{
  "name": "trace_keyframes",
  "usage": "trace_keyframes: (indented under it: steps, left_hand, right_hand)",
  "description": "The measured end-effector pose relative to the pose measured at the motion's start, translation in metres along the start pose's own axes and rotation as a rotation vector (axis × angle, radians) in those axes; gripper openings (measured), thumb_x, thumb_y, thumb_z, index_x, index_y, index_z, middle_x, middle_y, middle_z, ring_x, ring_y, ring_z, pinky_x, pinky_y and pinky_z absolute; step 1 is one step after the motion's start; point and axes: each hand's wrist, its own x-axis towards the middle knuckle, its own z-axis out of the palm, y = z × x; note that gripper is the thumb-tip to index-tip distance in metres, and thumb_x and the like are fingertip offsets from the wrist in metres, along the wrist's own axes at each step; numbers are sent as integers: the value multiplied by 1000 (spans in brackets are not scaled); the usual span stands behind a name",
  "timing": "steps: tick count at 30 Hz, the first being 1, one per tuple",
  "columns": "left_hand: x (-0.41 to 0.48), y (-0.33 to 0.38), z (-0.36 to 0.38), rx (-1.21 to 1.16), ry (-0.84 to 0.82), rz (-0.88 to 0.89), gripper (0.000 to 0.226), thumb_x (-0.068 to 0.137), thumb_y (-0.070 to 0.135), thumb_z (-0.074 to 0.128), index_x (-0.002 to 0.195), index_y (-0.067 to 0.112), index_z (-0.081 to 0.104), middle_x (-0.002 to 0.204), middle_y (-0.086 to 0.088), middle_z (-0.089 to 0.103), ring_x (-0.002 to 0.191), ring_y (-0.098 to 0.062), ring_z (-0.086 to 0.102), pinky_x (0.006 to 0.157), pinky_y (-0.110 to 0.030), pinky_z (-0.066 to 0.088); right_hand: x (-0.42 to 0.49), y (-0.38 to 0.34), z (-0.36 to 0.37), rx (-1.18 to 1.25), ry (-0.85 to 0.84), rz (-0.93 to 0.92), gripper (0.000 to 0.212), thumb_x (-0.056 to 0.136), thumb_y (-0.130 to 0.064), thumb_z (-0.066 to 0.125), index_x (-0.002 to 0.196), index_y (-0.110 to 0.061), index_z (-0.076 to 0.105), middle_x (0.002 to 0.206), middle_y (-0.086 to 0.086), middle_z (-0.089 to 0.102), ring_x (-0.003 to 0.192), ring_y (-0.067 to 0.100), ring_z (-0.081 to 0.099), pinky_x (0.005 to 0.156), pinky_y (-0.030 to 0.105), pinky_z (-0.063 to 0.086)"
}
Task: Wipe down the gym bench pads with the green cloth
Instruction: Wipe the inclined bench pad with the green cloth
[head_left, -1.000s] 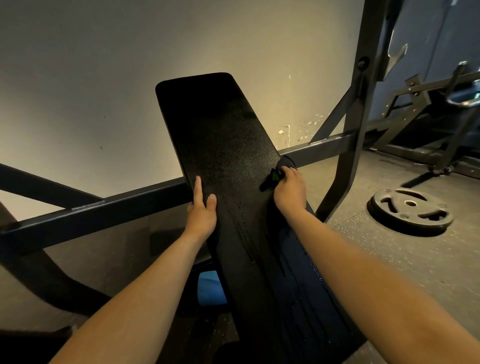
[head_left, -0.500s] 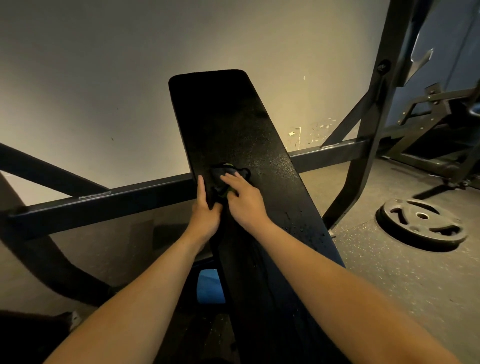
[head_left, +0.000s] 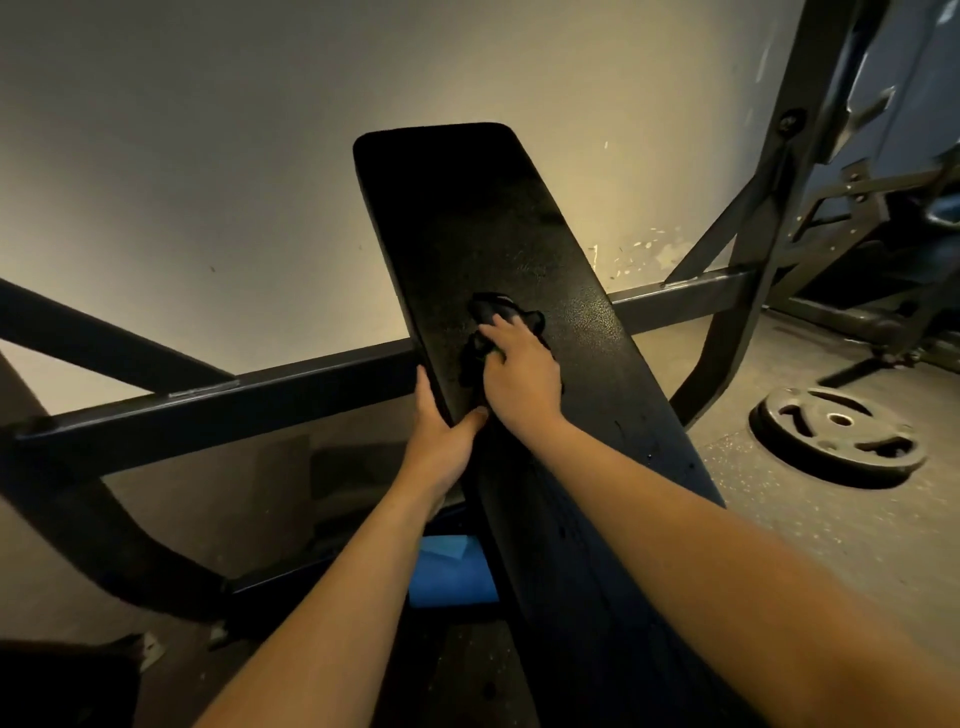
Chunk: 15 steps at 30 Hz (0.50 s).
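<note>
One cloth (head_left: 497, 318) sits bunched up near the middle of the bench pad (head_left: 467, 208). It looks dark in this dim light, so I cannot tell its colour. My right hand (head_left: 522, 376) lies on top of it. My fingers (head_left: 501, 332) are bent over the bunch and hold it down on the pad. Bits of cloth stick out past my fingertips.

My left hand (head_left: 441, 441) holds the left edge of the pad, just below the cloth. My thumb (head_left: 474, 417) lies on the top of the pad, and my other fingers go along the edge and behind it. My two hands are very close together.

The pad is black and tilts up away from me, toward a pale wall (head_left: 208, 156). A dark metal bar (head_left: 208, 410) goes across behind the pad. Under the pad I see something blue (head_left: 452, 577). On the floor (head_left: 810, 530) to my right lies a round weight plate (head_left: 836, 441), well apart from the bench. A tall dark rack (head_left: 769, 208) stands behind it.
</note>
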Motion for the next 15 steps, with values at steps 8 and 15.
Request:
trace_keyframes:
  steps: [8,15]
  left_hand:
    - [-12,-9,-20,-39,-36,-71,56,99,33,60,147,37,34,130,10,57,106,1,55,74,-18,45]
    - [-17,-9,-29,-114,-104,-115,77,94,26,70,154,34,23,129,21,43,108,1,49,67,-9,38]
  right_hand:
    - [-46,-23,25,40,-161,-197,37,89,-1,55,115,-19,73,127,-6,66,132,3,46,117,24,29]
    - [-13,-36,26,-167,-175,-215,50,95,2,47,139,-18,55,147,2,50,145,17,30,121,29,20]
